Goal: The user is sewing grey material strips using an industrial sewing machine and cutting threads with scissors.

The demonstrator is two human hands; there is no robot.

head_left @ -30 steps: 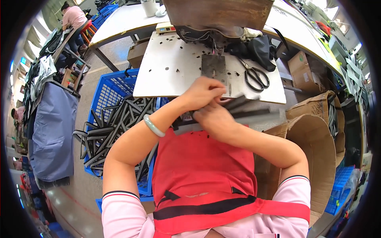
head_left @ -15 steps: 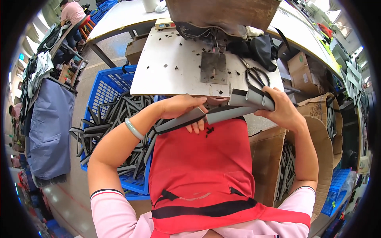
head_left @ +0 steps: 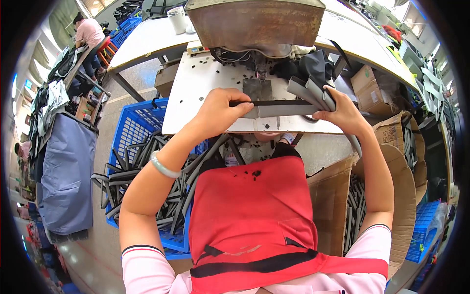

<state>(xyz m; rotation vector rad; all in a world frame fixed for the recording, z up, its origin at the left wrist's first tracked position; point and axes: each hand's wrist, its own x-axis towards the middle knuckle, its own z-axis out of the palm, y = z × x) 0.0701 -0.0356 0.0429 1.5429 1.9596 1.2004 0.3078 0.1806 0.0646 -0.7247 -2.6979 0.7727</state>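
A grey strip with a black edge (head_left: 284,109) stretches between my two hands, over the front of the white sewing table (head_left: 188,115). My left hand (head_left: 220,110) pinches its left end between thumb and fingers. My right hand (head_left: 345,112) grips the other end together with several folded lengths of the strip (head_left: 313,92); one length hangs down below that hand. Just beyond the strip is the metal plate (head_left: 254,88) under the sewing machine (head_left: 257,22). The scissors seen earlier are almost wholly hidden behind the strips.
Left of me, a blue basket (head_left: 120,125) is heaped with grey-black strips (head_left: 166,196). To my right stands an open cardboard box (head_left: 328,196) with more strips. Black fabric (head_left: 313,66) and small black scraps lie on the table. A person (head_left: 89,36) sits at the far left.
Both ends of the strip have moved; it has gone from above my lap forward over the table. My left hand has moved forward, now pinching its end. The scissors have become covered.
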